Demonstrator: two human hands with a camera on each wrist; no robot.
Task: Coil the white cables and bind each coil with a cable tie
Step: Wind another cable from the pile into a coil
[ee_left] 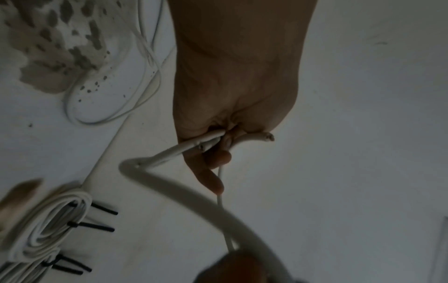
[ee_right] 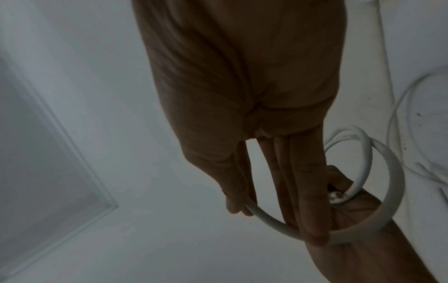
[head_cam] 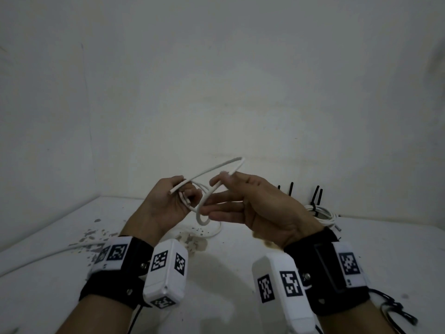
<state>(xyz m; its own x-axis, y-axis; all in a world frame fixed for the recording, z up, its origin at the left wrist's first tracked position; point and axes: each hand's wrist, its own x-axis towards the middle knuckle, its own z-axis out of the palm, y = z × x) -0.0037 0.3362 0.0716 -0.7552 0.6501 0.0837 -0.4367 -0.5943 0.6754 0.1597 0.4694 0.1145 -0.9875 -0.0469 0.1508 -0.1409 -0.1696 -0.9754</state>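
Observation:
Both hands are raised above the table with a white cable [head_cam: 212, 168] between them. My left hand [head_cam: 184, 197] grips the cable's cut ends and small loops in its curled fingers; in the left wrist view the left hand [ee_left: 215, 151] clamps the cable [ee_left: 174, 187], one cut end sticking out. My right hand [head_cam: 222, 178] pinches a strand between thumb and forefinger, its other fingers stretched straight through a hanging loop [head_cam: 202, 219]. From the right wrist, the right hand [ee_right: 242, 207] holds the cable [ee_right: 395, 181] curving round to the left hand.
Bound white coils [head_cam: 322, 213] with black cable ties [head_cam: 318, 194] sticking up lie at the back right against the wall; the coils [ee_left: 48, 220] show in the left wrist view too. Loose white cable [head_cam: 213, 233] lies on the stained white table [head_cam: 240, 285] under the hands.

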